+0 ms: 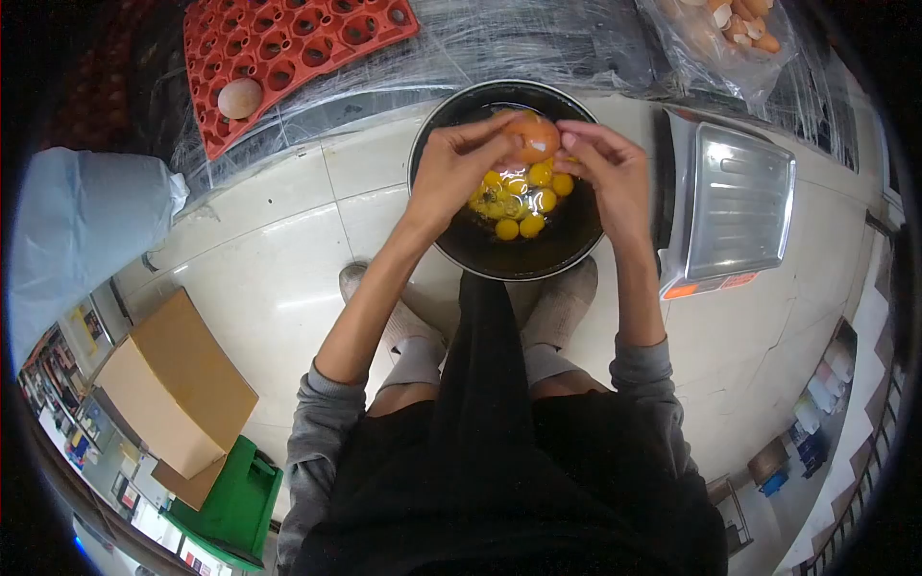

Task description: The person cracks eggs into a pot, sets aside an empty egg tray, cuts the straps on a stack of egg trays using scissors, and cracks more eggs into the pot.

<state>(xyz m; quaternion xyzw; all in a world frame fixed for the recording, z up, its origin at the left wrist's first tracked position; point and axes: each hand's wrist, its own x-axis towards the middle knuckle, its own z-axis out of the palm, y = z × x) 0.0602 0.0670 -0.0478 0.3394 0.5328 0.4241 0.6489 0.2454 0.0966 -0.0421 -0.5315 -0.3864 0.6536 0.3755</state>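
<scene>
Brown egg [537,134] in both hands, the person held it over the dark bowl [580,219], above the loose yolks, with most of its shell together; whether the pale mark on it was a crack was hard to tell. The left hand [449,173] was partly closed, its thumb and fingers curled on one side of the shell, and the right hand [619,182] was half open, its thumb and fingertips meeting the other side. Below, clear egg white and a cluster of yolks [531,226], mostly round, lay in the bowl, so a good many eggs had evidently been opened, while the held one did not look emptied. Beneath the bowl's near edge were the person's shoes [573,291], and to its right stood a silver-topped appliance [738,206]. Farther out, on the plastic-wrapped surface [538,53], one whole egg [239,98] sat in the red tray [215,141] at the left, its other visible cups holding none. At the far right, broken shells [741,29] filled part of a clear bag [754,84].
</scene>
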